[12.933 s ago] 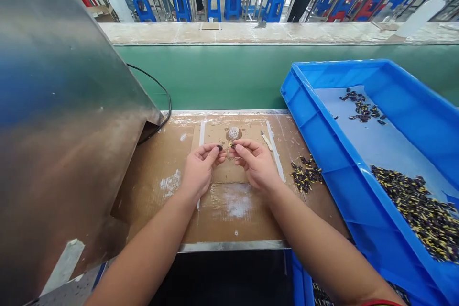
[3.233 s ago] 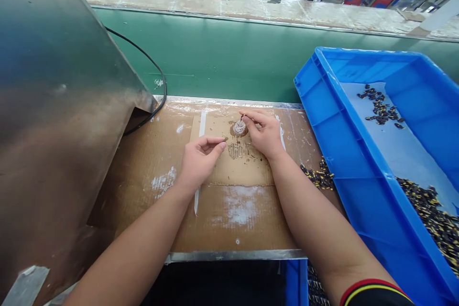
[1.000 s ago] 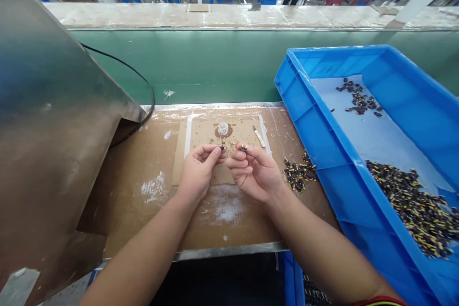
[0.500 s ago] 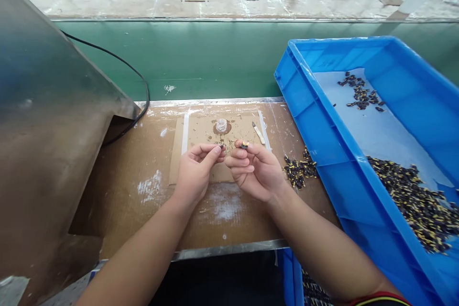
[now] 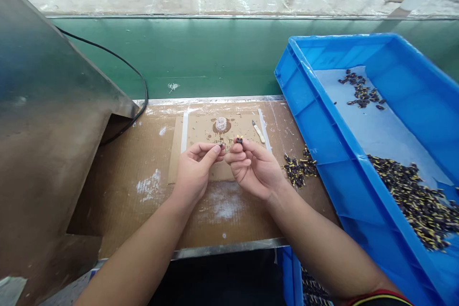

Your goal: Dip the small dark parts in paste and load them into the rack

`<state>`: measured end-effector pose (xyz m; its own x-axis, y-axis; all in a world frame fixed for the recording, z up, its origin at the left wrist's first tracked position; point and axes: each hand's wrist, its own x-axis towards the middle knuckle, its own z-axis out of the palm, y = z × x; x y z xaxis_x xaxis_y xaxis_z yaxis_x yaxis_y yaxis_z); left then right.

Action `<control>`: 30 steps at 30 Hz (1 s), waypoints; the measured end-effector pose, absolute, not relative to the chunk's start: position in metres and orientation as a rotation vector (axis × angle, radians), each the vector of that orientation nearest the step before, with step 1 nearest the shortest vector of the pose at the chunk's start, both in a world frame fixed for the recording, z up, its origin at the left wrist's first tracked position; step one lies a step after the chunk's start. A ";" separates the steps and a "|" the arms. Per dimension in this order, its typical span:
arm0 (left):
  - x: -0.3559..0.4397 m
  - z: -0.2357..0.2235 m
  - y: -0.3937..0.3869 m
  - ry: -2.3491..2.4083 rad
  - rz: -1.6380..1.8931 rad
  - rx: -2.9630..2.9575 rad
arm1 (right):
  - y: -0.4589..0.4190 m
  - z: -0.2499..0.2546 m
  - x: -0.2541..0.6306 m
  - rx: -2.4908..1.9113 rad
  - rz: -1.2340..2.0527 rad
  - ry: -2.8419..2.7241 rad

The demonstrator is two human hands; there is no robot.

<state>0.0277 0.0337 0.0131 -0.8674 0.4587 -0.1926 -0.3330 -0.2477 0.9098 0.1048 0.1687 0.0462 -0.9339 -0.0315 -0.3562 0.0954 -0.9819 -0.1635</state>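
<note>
Between the thumb and fingertips of my right hand [image 5: 255, 167] is a small black part with yellow prongs [image 5: 239, 140], held with the prongs pointing up. My left hand [image 5: 196, 167] pinches a small dark piece [image 5: 221, 145], mostly covered by its fingers. Both hands are close together above a cardboard sheet [image 5: 177, 153] taped to the bench. Just beyond them a small clear jar [image 5: 221, 124] stands on a wet brown stain. A knife with a pale handle [image 5: 258, 132] lies on the sheet at the right.
A pile of black-and-yellow parts [image 5: 299, 168] lies beside a large blue crate [image 5: 322, 119], which holds more of them. A metal housing [image 5: 53, 119] with a black cable [image 5: 125, 63] stands at the left. Behind the bench runs a green belt [image 5: 215, 57]. Another blue bin [image 5: 289, 272] sits below.
The black part in my right hand has turned so its yellow prongs point up, and has shifted slightly left. My left hand has barely moved.
</note>
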 end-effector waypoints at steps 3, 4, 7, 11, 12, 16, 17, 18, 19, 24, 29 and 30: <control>0.028 0.013 0.033 1.524 2.140 0.163 | 0.169 0.047 0.104 0.518 -3.010 0.240; 0.028 0.013 0.033 1.526 2.140 0.163 | 0.169 0.048 0.105 0.499 -3.013 0.245; 0.028 0.013 0.033 1.524 2.149 0.163 | 0.169 0.049 0.107 0.445 -3.025 0.285; 0.028 0.012 0.033 1.524 2.146 0.169 | 0.169 0.048 0.109 0.394 -3.022 0.331; 0.028 0.012 0.032 1.527 2.143 0.171 | 0.169 0.048 0.109 0.393 -3.018 0.347; 0.027 0.012 0.032 1.540 2.131 0.186 | 0.170 0.047 0.110 0.418 -3.004 0.431; 0.027 0.012 0.032 1.542 2.130 0.188 | 0.170 0.046 0.110 0.422 -3.000 0.447; 0.027 0.012 0.032 1.543 2.130 0.187 | 0.170 0.046 0.110 0.422 -2.998 0.459; 0.027 0.012 0.033 1.543 2.131 0.184 | 0.171 0.046 0.110 0.423 -2.998 0.465; 0.028 0.012 0.033 1.536 2.139 0.164 | 0.171 0.045 0.110 0.374 -3.010 0.425; 0.028 0.013 0.033 1.535 2.139 0.165 | 0.171 0.045 0.110 0.365 -3.010 0.441; 0.028 0.013 0.033 1.534 2.139 0.167 | 0.171 0.045 0.110 0.379 -3.009 0.433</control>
<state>0.0279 0.0326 0.0131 -0.8681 0.4606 -0.1849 -0.3227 -0.2409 0.9153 0.1099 0.1712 0.0454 -0.9663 -0.0416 -0.2539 0.1115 -0.9571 -0.2675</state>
